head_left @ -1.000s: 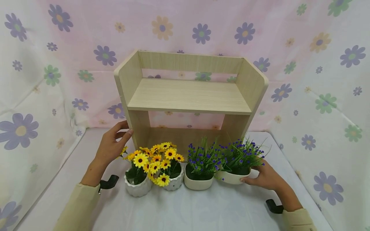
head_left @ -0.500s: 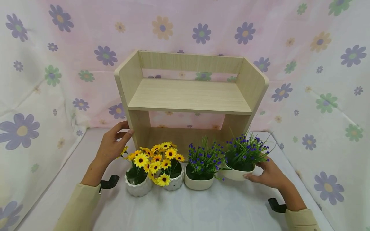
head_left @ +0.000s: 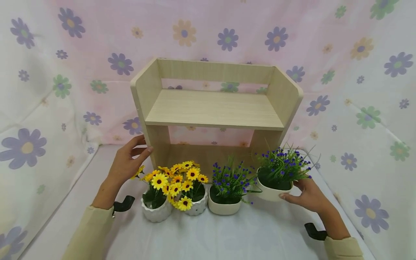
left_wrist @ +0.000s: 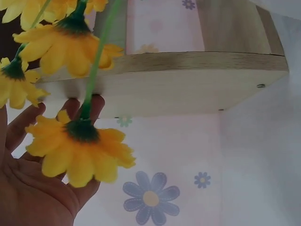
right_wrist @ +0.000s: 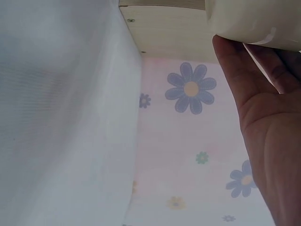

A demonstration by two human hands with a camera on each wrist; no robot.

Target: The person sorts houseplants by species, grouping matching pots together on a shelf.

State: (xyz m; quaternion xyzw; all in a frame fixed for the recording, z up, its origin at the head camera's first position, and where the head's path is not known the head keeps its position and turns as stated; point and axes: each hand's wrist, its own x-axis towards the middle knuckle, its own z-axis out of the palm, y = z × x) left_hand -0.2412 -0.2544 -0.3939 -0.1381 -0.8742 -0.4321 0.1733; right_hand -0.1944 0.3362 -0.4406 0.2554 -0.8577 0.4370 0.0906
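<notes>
My right hand (head_left: 307, 196) grips the right-hand potted plant (head_left: 279, 173), a cream oval pot with grass and small purple-blue flowers. Thumb in front and fingers behind, it holds the pot above the table; the right wrist view shows the cream pot (right_wrist: 256, 21) apart from the cloth. On the other side my left hand (head_left: 125, 162) touches the left side panel of the light wooden shelf (head_left: 212, 108). In the left wrist view its fingertips (left_wrist: 97, 104) rest on that panel, partly behind a yellow flower (left_wrist: 82, 150).
A second purple-flowered plant (head_left: 224, 202) in a cream pot stands before the shelf. Left of it are two white scalloped pots of yellow flowers, one pot (head_left: 156, 213) at the far left and another pot (head_left: 197, 207) beside it. Flower-print cloth (head_left: 208, 29) surrounds the white-covered table (head_left: 211, 242).
My right hand has lifted the purple-flowered plant and carried it to the right, away from the neighbouring pot. My left hand stays at the shelf's side.
</notes>
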